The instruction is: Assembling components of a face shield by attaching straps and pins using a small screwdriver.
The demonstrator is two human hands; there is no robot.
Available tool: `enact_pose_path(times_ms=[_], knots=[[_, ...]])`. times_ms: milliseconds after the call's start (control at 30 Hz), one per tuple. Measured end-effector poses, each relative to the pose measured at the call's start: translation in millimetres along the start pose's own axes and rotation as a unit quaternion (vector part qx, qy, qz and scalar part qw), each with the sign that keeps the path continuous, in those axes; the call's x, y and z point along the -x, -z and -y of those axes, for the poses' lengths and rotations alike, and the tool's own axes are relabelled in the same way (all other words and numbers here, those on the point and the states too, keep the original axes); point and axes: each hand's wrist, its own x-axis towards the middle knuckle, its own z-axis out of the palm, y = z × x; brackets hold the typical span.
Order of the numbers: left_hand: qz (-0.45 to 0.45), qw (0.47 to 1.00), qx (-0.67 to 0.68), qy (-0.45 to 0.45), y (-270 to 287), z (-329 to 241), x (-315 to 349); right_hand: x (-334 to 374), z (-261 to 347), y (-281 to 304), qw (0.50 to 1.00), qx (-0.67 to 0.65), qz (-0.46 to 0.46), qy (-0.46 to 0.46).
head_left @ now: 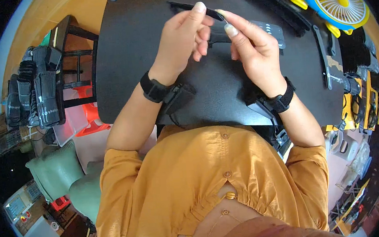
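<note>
Over the dark table [125,61], my two hands hold a thin black strip [213,13] between them. My left hand [183,41] pinches it with thumb and forefinger, its other fingers loosely curled; one end sticks out to the left. My right hand [257,46] pinches the strip's right end between thumb and forefinger, where a small shiny sliver shows. What that sliver is, I cannot make out. Beneath my right hand lies a clear plastic piece with a row of slots [273,30], partly hidden, next to a black piece on the tabletop.
A blue and yellow fan [342,1] stands at the far right. Near it lie a long black fuzzy strip [276,5] and a dark grey strap [322,57]. At left, a black stool [77,53] stands beside bundled dark straps [46,94]. Both my wrists wear black bands with devices.
</note>
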Motion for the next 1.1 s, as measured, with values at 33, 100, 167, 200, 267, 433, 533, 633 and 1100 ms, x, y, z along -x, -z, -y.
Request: enact_pose_path(times_ms=[33,100,167,200,267,433,533,633,1100], knots=[[0.0,1.0,-0.002,-0.003,1,-1,-1,-1,-2,0,1.0,-0.001,0.0,0.003],[0.069,0.987,0.137,0.041,5,2,-3,-4,-6,-1,0.989,0.07,0.007,0.126],[0.107,0.964,0.234,0.071,12,7,-6,-5,-6,-2,0.989,0.062,0.017,0.133],[0.107,0.964,0.234,0.07,14,10,-8,-4,-5,-2,0.988,0.059,0.023,0.138],[0.106,0.96,0.25,0.061,16,15,-11,-3,-6,-2,0.988,0.068,0.024,0.133],[0.134,0.954,0.259,0.068,19,15,-9,-1,-3,-2,0.994,0.062,0.041,0.076],[0.165,0.941,0.288,0.061,18,15,-9,0,7,-1,0.998,0.006,0.054,-0.033],[0.163,0.941,0.291,0.062,15,14,-7,-1,9,1,0.995,-0.034,0.056,-0.078],[0.141,0.968,0.203,0.053,18,12,-7,-3,-9,-9,0.998,-0.049,0.032,-0.014]])
